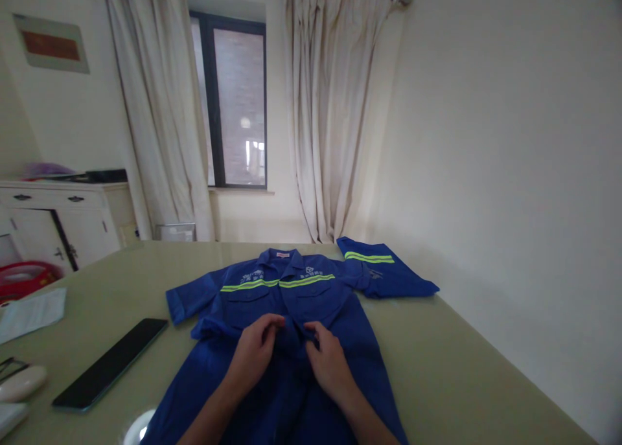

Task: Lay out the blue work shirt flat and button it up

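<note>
A blue short-sleeved work shirt (306, 309) lies front up on the table, its collar pointing away from me. A yellow-green reflective stripe and white printing cross its chest. At the middle of the front opening, my left hand (257, 344) has its fingers curled in and closed on the cloth edge. My right hand (329, 357) pinches the opposite edge, thumb and forefinger close together. Between the hands the fabric is bunched and slightly raised. The fingertips partly hide what they grip; no button can be made out.
Another folded blue garment (383, 273) with a similar stripe lies at the back right, touching the shirt's sleeve. To the left are a black phone-like slab (111, 364), a paper sheet (34, 312) and a white mouse-like object (22, 383). A wall borders the table's right side.
</note>
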The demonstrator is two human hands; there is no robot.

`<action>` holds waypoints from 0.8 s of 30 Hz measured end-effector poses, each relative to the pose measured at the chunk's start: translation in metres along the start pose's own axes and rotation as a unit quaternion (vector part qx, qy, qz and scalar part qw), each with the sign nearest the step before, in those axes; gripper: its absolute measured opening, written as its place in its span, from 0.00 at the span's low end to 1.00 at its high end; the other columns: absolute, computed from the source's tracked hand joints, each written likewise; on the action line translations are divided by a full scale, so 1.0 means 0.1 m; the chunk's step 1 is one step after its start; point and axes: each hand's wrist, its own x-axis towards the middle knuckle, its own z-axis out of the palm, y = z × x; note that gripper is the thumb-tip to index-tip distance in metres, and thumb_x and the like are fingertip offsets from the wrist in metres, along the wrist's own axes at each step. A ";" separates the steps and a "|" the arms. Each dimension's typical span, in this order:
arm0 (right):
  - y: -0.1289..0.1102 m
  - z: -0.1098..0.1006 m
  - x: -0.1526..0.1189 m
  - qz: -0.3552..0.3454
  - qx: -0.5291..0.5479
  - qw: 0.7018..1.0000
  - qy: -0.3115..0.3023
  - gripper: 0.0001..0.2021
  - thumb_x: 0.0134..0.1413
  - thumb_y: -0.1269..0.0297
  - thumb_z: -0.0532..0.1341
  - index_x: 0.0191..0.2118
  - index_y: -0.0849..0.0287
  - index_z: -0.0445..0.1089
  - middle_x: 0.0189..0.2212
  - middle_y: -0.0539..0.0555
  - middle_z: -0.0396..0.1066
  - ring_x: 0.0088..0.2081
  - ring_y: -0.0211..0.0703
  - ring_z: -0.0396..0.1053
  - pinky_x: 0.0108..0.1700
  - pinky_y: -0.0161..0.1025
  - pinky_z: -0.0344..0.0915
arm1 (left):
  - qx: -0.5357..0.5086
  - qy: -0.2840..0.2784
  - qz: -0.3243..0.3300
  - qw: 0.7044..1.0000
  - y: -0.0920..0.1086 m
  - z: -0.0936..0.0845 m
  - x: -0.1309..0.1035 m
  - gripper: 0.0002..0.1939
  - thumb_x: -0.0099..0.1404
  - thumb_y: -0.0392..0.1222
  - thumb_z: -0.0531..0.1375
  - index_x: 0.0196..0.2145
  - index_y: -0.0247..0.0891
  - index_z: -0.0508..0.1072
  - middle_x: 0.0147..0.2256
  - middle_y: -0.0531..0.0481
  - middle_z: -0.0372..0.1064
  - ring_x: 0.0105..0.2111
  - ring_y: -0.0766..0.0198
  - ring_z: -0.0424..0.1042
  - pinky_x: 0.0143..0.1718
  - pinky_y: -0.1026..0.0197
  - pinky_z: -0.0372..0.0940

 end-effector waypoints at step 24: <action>-0.27 -0.09 0.03 0.172 0.478 0.861 -0.008 0.33 0.30 0.67 0.80 0.49 0.55 0.76 0.28 0.44 0.72 0.29 0.35 0.71 0.33 0.31 0.69 | 0.156 0.009 0.140 0.978 0.10 0.10 -0.09 0.09 0.70 0.38 0.57 0.39 0.46 0.78 0.38 0.51 0.76 0.40 0.58 0.74 0.46 0.56 0.69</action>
